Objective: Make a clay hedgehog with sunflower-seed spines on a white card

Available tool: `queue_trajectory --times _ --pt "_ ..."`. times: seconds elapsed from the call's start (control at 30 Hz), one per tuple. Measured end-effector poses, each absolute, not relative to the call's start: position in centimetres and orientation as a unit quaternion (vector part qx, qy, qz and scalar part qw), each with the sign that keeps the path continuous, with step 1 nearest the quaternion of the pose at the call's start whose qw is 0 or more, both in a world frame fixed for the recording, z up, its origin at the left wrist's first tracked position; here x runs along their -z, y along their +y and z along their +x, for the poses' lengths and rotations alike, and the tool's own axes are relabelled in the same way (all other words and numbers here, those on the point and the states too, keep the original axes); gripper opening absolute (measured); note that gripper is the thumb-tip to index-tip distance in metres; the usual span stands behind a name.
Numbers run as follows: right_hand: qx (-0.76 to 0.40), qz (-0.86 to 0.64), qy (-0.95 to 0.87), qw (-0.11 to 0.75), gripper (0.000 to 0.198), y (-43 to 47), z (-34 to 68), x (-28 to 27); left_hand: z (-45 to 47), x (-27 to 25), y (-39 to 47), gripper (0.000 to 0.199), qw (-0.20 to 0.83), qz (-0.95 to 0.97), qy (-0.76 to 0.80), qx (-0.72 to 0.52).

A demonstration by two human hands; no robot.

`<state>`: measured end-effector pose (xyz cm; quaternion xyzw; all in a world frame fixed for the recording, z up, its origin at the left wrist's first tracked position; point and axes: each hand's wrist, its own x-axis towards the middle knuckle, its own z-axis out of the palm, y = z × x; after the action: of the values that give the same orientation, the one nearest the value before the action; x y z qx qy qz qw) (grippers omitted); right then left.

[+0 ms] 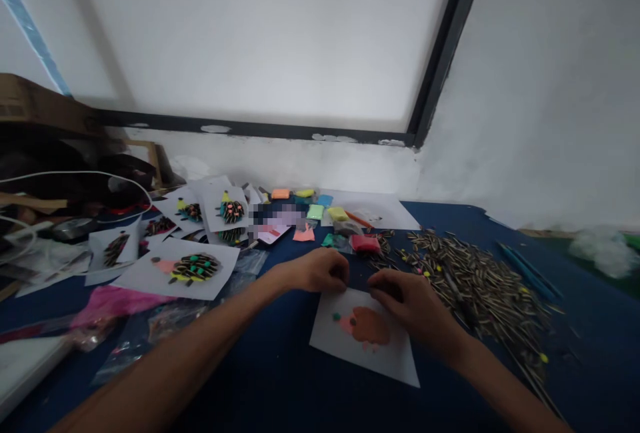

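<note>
A white sheet of paper (325, 333) lies in front of me on the blue table. On it is a flat clay hedgehog shape (371, 326) with a brown body, a pink face and feet, and a green nose tip. My left hand (323, 270) rests at the sheet's top edge, its fingers curled inward; anything pinched in them is hidden. Over the top right edge, my right hand (407, 299) is held with thumb and forefinger apart and nothing visible between them. To the right of it spreads a pile of striped seeds (480, 286) resembling sunflower seeds.
Finished hedgehog pictures (193, 269) on paper lie at the left, near a phone (274, 233) and plastic bags (135, 346). Coloured clay packs (315, 211), including a red one (365, 244), sit behind my hands. Blue tweezers-like tool (530, 269) lies far right. A wall (300, 159) stands behind.
</note>
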<state>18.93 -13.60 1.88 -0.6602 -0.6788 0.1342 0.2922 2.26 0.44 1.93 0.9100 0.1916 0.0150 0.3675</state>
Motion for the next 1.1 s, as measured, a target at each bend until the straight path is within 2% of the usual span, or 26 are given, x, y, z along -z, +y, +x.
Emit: queue_trajectory --times 0.6,0.8,1.1 --pt "-0.069 -0.667 -0.712 0.210 0.021 -13.8 19.7 -1.6 2.4 -1.7 0.9 0.017 0.377 0.908 0.179 -0.016" --pt "-0.098 -0.628 -0.732 0.248 0.018 -13.9 19.3 -1.6 2.9 -1.8 0.1 0.028 0.317 0.931 0.172 -0.058" --pt "-0.175 -0.589 -0.737 0.281 0.020 -13.7 19.5 -1.2 3.1 -1.3 -0.2 0.026 0.337 0.931 0.135 -0.042"
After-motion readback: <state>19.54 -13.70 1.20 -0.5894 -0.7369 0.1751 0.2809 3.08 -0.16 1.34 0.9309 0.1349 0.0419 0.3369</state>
